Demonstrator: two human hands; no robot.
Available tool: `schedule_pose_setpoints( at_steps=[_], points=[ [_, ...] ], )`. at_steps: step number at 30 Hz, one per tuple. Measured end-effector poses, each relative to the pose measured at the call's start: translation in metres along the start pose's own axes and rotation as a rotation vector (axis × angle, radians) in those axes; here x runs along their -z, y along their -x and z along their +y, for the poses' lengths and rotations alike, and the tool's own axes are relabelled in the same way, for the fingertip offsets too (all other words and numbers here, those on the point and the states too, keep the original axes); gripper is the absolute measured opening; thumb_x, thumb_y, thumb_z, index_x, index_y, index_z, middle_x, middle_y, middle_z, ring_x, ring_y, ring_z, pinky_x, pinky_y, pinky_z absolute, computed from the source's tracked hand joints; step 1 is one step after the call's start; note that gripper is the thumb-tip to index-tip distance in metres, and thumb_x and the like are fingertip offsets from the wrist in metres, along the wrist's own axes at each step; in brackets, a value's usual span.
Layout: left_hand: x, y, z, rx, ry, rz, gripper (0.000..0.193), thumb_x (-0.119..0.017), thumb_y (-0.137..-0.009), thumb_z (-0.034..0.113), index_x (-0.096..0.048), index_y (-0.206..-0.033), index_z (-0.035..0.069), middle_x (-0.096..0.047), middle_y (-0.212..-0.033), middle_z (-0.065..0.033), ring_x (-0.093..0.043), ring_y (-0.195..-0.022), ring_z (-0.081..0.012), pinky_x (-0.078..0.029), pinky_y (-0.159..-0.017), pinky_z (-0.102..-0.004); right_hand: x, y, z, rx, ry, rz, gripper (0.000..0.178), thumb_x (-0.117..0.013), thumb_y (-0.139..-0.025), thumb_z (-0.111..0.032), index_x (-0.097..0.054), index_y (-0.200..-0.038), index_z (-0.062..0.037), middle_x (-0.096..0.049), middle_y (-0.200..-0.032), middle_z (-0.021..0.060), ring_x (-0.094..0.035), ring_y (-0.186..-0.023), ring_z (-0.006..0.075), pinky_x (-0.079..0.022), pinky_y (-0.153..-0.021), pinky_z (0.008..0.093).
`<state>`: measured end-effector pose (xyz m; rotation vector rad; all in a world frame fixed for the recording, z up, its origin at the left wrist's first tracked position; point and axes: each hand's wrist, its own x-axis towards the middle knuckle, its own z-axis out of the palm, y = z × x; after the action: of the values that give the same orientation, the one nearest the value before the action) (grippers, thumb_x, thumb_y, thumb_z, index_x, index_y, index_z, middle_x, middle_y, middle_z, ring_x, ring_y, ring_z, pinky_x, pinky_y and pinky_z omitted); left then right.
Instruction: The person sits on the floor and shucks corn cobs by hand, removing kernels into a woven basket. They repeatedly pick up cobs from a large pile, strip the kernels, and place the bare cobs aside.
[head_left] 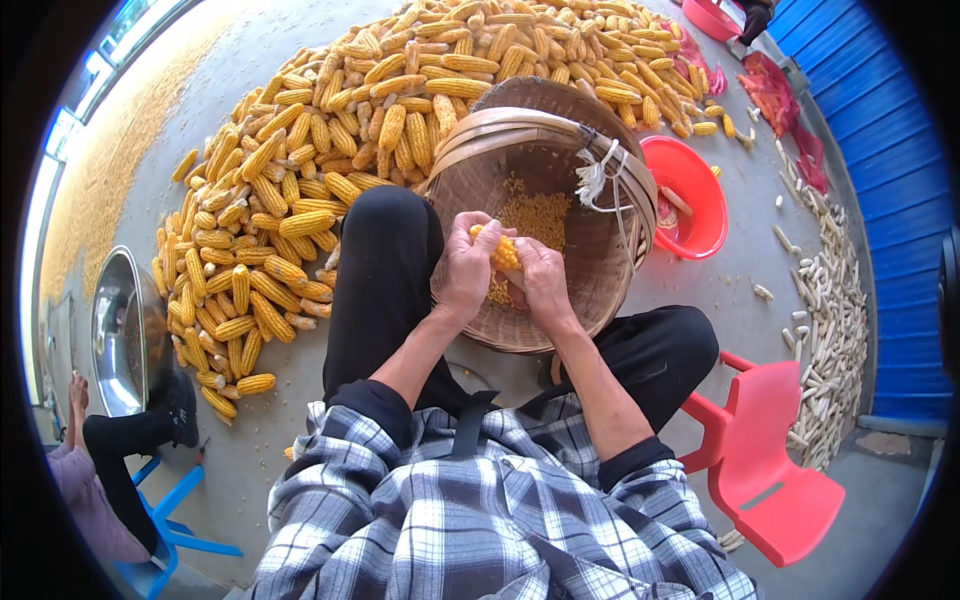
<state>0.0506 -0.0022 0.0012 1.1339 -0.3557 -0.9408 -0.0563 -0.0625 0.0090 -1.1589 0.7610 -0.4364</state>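
Observation:
Both my hands grip one yellow corn cob (pixel 502 250) over a woven basket (pixel 590 270). My left hand (pixel 466 268) wraps the cob's left end, my right hand (pixel 542 282) holds its right end, thumbs on the kernels. Loose yellow kernels (pixel 540 215) lie in the basket's bottom. The basket leans between my knees, in black trousers, with a white cord (pixel 596 178) tied to its rim.
A large heap of corn cobs (pixel 300 200) covers the concrete floor ahead and left. A red basin (pixel 690 195) sits right of the basket, bare cobs (pixel 830 330) pile along the blue wall, a red chair (pixel 770 480) stands lower right. Another person beside a metal bowl (pixel 125 335) sits lower left.

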Motion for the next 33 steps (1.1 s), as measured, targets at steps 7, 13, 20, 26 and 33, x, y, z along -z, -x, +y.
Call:
schedule_pose_setpoints(
  at_steps=[7, 13, 20, 26, 33],
  points=[
    [0.007, -0.008, 0.0, 0.044, 0.149, 0.083, 0.013, -0.052, -0.096, 0.019, -0.048, -0.103, 0.009, -0.063, -0.092, -0.0075, -0.061, -0.08, -0.0105, -0.05, -0.065, -0.0233, -0.011, 0.005, -0.011, -0.031, -0.183, -0.005, 0.033, -0.044, -0.099, -0.028, -0.059, -0.114, -0.0022, -0.06, -0.075, 0.0053, -0.048, -0.048, 0.0078, -0.036, -0.04, 0.0207],
    [0.007, -0.009, -0.011, -0.066, 0.045, 0.097, 0.012, -0.05, -0.098, 0.02, -0.047, -0.104, 0.009, -0.061, -0.09, -0.0062, -0.063, -0.08, -0.0127, -0.05, -0.061, -0.0241, -0.002, 0.004, -0.001, 0.047, -0.035, 0.002, 0.03, -0.045, -0.099, -0.025, -0.062, -0.114, -0.0045, -0.063, -0.073, 0.005, -0.044, -0.044, 0.0052, -0.034, -0.038, 0.0211],
    [0.003, -0.004, 0.004, 0.012, 0.054, 0.053, 0.009, -0.048, -0.098, 0.018, -0.046, -0.103, 0.01, -0.064, -0.092, -0.0093, -0.06, -0.071, -0.0109, -0.046, -0.05, -0.0221, -0.002, 0.002, -0.009, -0.047, -0.12, -0.022, 0.045, -0.048, -0.098, -0.041, -0.06, -0.117, -0.0027, -0.063, -0.074, 0.0058, -0.048, -0.045, 0.0076, -0.041, -0.041, 0.0218],
    [0.006, -0.008, -0.012, -0.007, 0.041, 0.067, 0.011, -0.049, -0.098, 0.018, -0.047, -0.103, 0.009, -0.063, -0.091, -0.0078, -0.06, -0.073, -0.0107, -0.05, -0.06, -0.0245, 0.003, -0.001, -0.002, -0.051, 0.022, -0.005, 0.042, -0.049, -0.098, -0.039, -0.06, -0.12, -0.0052, -0.064, -0.077, 0.0039, -0.05, -0.05, 0.0064, -0.036, -0.039, 0.0215],
    [0.0, -0.004, 0.0, 0.073, 0.019, 0.048, 0.01, -0.052, -0.097, 0.019, -0.05, -0.101, 0.011, -0.061, -0.084, -0.0027, -0.056, -0.073, -0.0069, -0.046, -0.061, -0.021, -0.002, -0.001, -0.007, -0.105, -0.045, 0.073, 0.039, -0.048, -0.097, -0.037, -0.062, -0.113, -0.0042, -0.058, -0.068, 0.0043, -0.043, -0.043, 0.0083, -0.032, -0.038, 0.0223]
  ],
)
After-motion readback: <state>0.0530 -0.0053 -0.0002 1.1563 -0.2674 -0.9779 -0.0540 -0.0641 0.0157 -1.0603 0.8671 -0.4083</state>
